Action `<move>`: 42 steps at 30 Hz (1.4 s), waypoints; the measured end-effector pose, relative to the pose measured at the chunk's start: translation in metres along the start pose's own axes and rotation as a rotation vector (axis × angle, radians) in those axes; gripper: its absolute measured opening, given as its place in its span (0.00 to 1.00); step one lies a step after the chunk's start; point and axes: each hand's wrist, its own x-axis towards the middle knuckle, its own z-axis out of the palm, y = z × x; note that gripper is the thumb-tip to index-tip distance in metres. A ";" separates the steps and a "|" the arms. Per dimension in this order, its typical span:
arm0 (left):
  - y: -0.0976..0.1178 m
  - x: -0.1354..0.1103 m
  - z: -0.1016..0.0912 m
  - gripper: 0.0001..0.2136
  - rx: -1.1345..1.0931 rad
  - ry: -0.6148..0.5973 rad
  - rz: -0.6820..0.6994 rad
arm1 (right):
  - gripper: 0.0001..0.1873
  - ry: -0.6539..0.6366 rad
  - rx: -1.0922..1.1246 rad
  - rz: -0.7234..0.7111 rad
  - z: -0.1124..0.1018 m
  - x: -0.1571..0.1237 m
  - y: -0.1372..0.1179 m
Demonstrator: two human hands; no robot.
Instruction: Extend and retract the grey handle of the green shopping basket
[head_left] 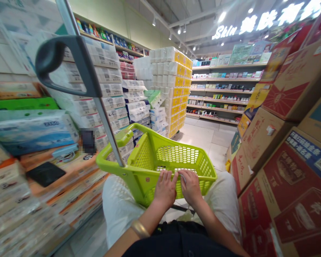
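A lime-green wheeled shopping basket [135, 178] with perforated walls stands between my knees, and no goods show inside it. My left hand [166, 187] lies over the basket's near rim, its fingers bent over the edge. Close beside it, my right hand [189, 185] grips the same rim with curled fingers. A thin pale strip shows by the right index finger, too small to make out. The basket's metal pole rises at the left to a grey loop handle [66, 67], which neither hand touches.
Stacked tissue packs [32, 130] stand at the left, with a black flat object [46, 174] on the lower ones. Cardboard boxes [267, 137] are piled close on the right. Yellow-and-white paper roll packs [173, 89] and stocked shelves [224, 80] stand ahead, beyond a tiled floor [199, 137].
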 end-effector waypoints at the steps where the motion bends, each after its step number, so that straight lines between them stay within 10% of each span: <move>1: 0.000 0.000 0.000 0.29 -0.003 0.002 0.001 | 0.16 -0.010 0.005 -0.018 0.000 0.000 0.001; 9: 0.000 0.000 -0.001 0.30 -0.015 -0.005 -0.005 | 0.16 0.101 -0.165 0.248 -0.017 0.002 0.034; 16: 0.000 0.000 0.001 0.30 -0.042 0.005 -0.002 | 0.15 -0.036 -0.021 0.005 -0.005 0.000 0.002; 24: -0.001 0.000 0.005 0.30 -0.013 0.005 -0.012 | 0.15 0.092 -0.185 0.303 -0.018 0.002 0.034; 32: 0.000 -0.001 0.004 0.29 0.013 0.017 0.007 | 0.16 -0.049 0.050 -0.017 -0.003 0.000 -0.001; 42: 0.000 0.000 0.002 0.30 0.001 0.008 -0.010 | 0.16 0.070 -0.079 0.187 -0.011 0.001 0.021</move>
